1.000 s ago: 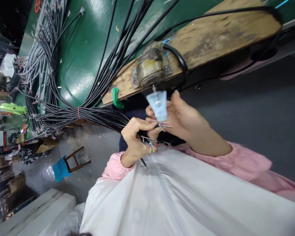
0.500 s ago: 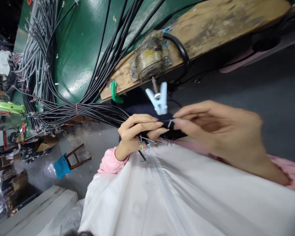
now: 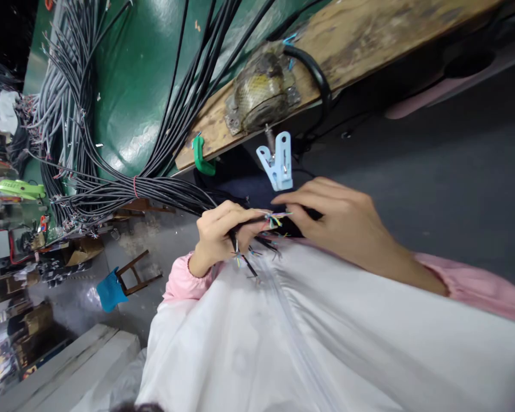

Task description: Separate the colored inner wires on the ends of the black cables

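My left hand [image 3: 223,232] is closed on the end of a bundle of black cables [image 3: 167,191], near the white garment over my lap. Thin coloured wires [image 3: 275,220] fan out from a cable end at its fingertips. More stripped ends hang below that hand. From the right, my right hand [image 3: 335,217] reaches these coloured wires, its thumb and forefinger close around their tips. A light blue clip [image 3: 278,162] on a metal shaft sits just above both hands. The shaft comes from a taped motor [image 3: 261,91].
The motor sits on a wooden board [image 3: 369,46] along the green table [image 3: 133,74]. A green hook [image 3: 203,156] hangs at the board's edge. Grey cables [image 3: 62,109] lie at the left. A blue stool [image 3: 111,290] stands on the floor.
My right hand has moved left to the wire tips. Coloured wires now stand out at my left fingertips, where a black cable end with a white strand was. The clip has turned.
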`<state>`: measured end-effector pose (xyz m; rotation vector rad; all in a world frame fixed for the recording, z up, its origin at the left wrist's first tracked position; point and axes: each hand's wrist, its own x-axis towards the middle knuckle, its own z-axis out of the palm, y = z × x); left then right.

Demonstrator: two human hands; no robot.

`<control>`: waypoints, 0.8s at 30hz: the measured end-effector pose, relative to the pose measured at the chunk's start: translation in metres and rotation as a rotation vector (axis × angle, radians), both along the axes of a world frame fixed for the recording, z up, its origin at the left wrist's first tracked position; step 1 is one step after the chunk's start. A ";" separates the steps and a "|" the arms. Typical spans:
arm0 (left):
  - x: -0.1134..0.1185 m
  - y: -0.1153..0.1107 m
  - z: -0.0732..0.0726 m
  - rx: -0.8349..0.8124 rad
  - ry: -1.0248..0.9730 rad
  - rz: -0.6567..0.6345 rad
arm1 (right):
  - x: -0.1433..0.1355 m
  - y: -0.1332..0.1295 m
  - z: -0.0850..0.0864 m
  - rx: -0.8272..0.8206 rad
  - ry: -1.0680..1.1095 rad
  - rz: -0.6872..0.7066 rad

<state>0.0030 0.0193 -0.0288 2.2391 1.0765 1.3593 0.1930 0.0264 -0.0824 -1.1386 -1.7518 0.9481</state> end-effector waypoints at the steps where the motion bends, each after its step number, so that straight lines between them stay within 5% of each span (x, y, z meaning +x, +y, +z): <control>1: 0.002 -0.005 -0.003 -0.028 0.013 0.031 | 0.002 -0.001 0.007 0.056 -0.015 -0.049; 6: 0.008 -0.013 -0.006 -0.135 -0.037 0.104 | 0.004 -0.007 0.038 0.282 0.053 -0.278; 10: 0.014 -0.012 -0.004 -0.121 -0.083 0.181 | -0.001 -0.013 0.048 0.353 0.164 -0.321; 15: 0.022 -0.013 -0.008 -0.229 -0.113 0.220 | -0.013 -0.017 0.047 0.281 0.230 -0.333; 24: 0.034 -0.011 -0.019 -0.016 -0.129 0.246 | -0.014 -0.013 0.053 -0.014 0.281 -0.305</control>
